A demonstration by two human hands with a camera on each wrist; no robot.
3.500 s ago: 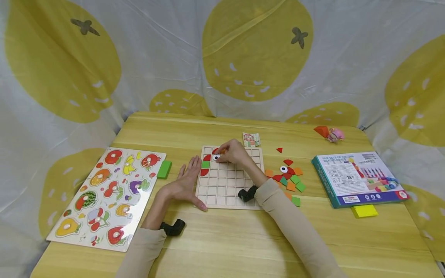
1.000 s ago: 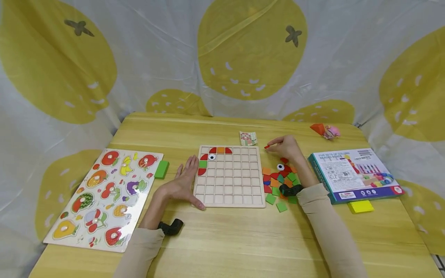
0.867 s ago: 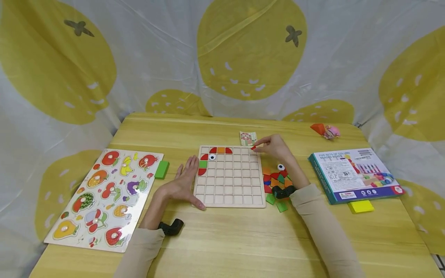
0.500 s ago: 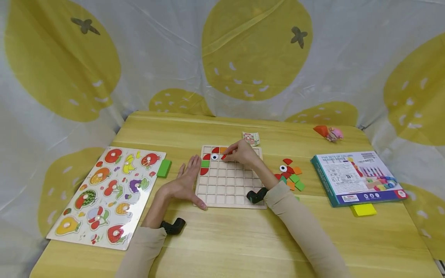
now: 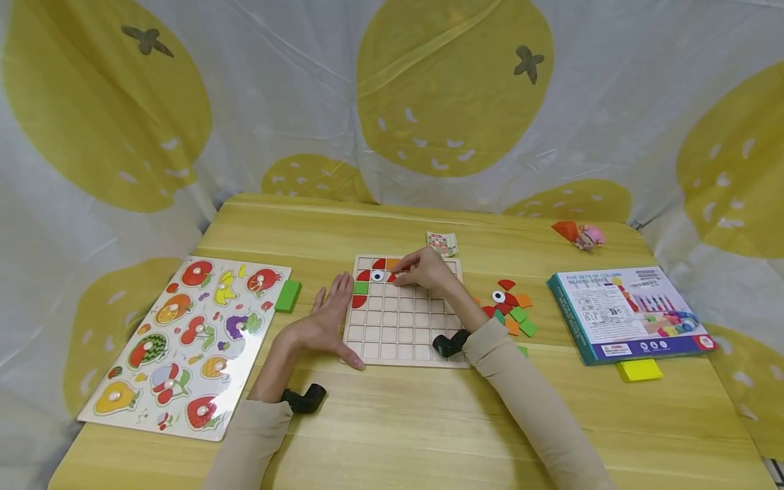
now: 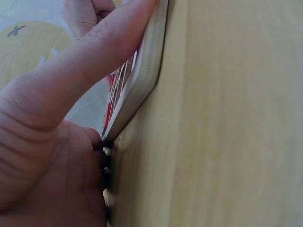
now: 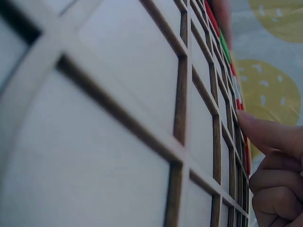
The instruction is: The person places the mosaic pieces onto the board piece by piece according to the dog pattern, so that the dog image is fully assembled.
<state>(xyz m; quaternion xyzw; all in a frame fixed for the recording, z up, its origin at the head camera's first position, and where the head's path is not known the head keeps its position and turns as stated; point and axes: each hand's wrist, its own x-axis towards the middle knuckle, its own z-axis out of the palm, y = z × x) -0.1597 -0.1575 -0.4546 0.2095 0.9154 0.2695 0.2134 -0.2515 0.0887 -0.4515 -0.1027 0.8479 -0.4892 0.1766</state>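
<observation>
A pale wooden grid board (image 5: pixel 407 318) lies in the middle of the table. My left hand (image 5: pixel 321 328) rests flat along its left edge, fingers straight and thumb at the near corner; the left wrist view has that thumb (image 6: pixel 85 61) over the board's rim. Over the upper rows, my right hand (image 5: pixel 425 268) pinches a small red triangle tile (image 5: pixel 392 278), low in the cell right of the round eye tile (image 5: pixel 378 276). Red quarter-circle tiles (image 5: pixel 359 301), a green square (image 5: pixel 361 288) and an orange tile (image 5: pixel 393 263) fill other cells. The right fingers hide part of the top row.
Loose coloured tiles (image 5: pixel 519 314) lie right of the board, partly behind the right forearm. A small pattern card (image 5: pixel 442 243) is behind it. A fruit puzzle board (image 5: pixel 184 347) and green block (image 5: pixel 288 297) lie left; a boxed toy (image 5: pixel 631 313) and yellow block (image 5: pixel 640 370) right.
My right hand picked up the red triangle from behind the loose tiles and carried it left onto the board. In the last half second the tile has gone lower into the cell. The left hand stayed put.
</observation>
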